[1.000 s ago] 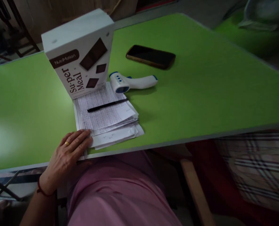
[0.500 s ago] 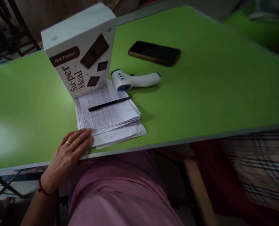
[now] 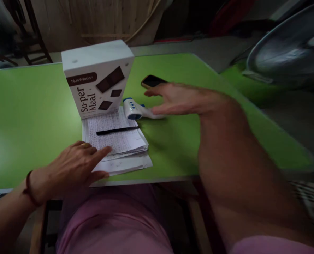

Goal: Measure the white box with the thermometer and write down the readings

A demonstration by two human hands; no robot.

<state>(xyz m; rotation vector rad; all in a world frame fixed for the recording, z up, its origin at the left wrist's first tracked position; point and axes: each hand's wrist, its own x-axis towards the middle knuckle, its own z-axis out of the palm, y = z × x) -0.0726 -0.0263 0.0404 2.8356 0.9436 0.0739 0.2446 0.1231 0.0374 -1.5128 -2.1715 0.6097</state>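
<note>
My left hand (image 3: 78, 162) rests at the near left corner of a stack of handwritten papers (image 3: 111, 144), fingers spread and holding nothing. Across the sheets lies a black pen (image 3: 117, 130). A white and blue infrared thermometer (image 3: 132, 110) touches the far right corner of the papers. Over its handle hovers my right hand (image 3: 176, 100), thumb and fingers apart; whether it touches the handle I cannot tell. Just beyond that hand is a dark smartphone (image 3: 153, 81), partly hidden by it. A white NutriMotion box (image 3: 98, 83) stands upright at the back of the papers.
All of this is on a green table (image 3: 35, 116) with a pale edge. A large fan (image 3: 291, 49) stands beyond its right side. Wooden chairs (image 3: 35, 38) are at the far left. A checked cloth (image 3: 312, 201) shows at the lower right.
My right hand has come in from the right over the thermometer's handle. My left hand has shifted onto the papers with its fingers more spread. The view has tilted up, showing the fan.
</note>
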